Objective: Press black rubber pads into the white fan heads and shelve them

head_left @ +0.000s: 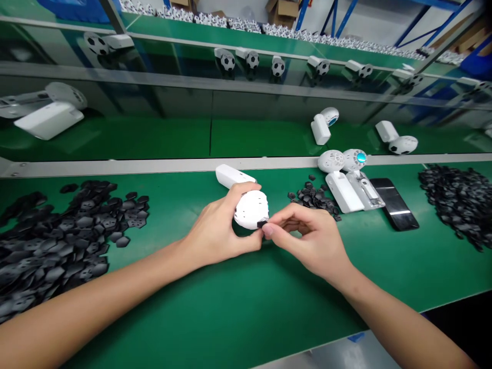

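Observation:
My left hand [216,229] grips a white device with a round ball-shaped head [251,209] and a block-like white body [233,177] that extends behind it. Slots mark the head's surface. Between thumb and forefinger, my right hand [307,233] pinches a small black plastic piece [262,224] against the lower right edge of the head. Just beyond the right hand lies a small heap of black pieces [313,197].
Large piles of black pieces lie at left [57,241] and right [459,200]. Beside a black phone [394,204] rest two white devices [344,190]. A pale rail [165,166] crosses the green table [215,318]; football-patterned units [277,66] stand on the shelf behind.

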`<action>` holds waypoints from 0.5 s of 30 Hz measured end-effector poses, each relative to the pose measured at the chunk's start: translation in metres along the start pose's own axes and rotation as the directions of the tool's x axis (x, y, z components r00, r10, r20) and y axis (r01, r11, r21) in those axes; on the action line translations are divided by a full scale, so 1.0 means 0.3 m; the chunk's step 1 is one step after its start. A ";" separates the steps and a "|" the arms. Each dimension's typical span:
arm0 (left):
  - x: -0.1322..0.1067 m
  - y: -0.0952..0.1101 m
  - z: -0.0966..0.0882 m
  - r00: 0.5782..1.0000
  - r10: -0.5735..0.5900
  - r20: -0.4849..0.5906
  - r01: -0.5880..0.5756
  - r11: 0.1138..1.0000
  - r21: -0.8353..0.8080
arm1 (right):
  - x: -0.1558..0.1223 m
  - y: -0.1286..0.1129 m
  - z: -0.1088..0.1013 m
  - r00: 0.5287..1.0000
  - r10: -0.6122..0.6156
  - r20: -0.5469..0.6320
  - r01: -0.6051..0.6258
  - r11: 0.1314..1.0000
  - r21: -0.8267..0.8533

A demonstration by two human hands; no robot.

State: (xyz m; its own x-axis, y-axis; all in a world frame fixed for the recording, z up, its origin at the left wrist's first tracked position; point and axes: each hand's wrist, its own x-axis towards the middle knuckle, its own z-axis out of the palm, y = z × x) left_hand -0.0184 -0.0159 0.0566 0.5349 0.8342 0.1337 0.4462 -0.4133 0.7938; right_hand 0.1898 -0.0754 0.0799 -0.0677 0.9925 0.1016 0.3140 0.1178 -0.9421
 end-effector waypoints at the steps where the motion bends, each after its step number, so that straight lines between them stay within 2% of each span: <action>1: -0.001 0.003 -0.003 1.000 0.011 0.016 -0.011 1.000 0.005 | -0.001 0.001 0.004 1.000 -0.002 0.000 0.002 1.000 -0.018; 5: -0.004 0.011 -0.007 0.998 0.013 0.059 -0.016 0.999 0.042 | -0.004 0.005 0.010 0.998 -0.059 -0.023 0.056 0.992 -0.115; 9: -0.008 0.013 0.006 0.999 -0.015 0.039 0.013 0.999 0.042 | -0.006 0.011 0.007 0.990 -0.141 -0.025 0.131 0.963 -0.236; 15: -0.007 0.015 0.015 0.999 0.047 -0.007 -0.047 0.999 -0.001 | -0.018 0.027 0.004 0.991 -0.132 -0.031 0.116 0.942 -0.315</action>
State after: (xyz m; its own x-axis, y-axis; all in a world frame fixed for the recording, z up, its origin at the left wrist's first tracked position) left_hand -0.0144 -0.0212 0.0574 0.5502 0.8165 0.1748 0.4198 -0.4515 0.7873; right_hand 0.1915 -0.0799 0.0714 -0.0788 0.9688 0.2350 0.5860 0.2358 -0.7752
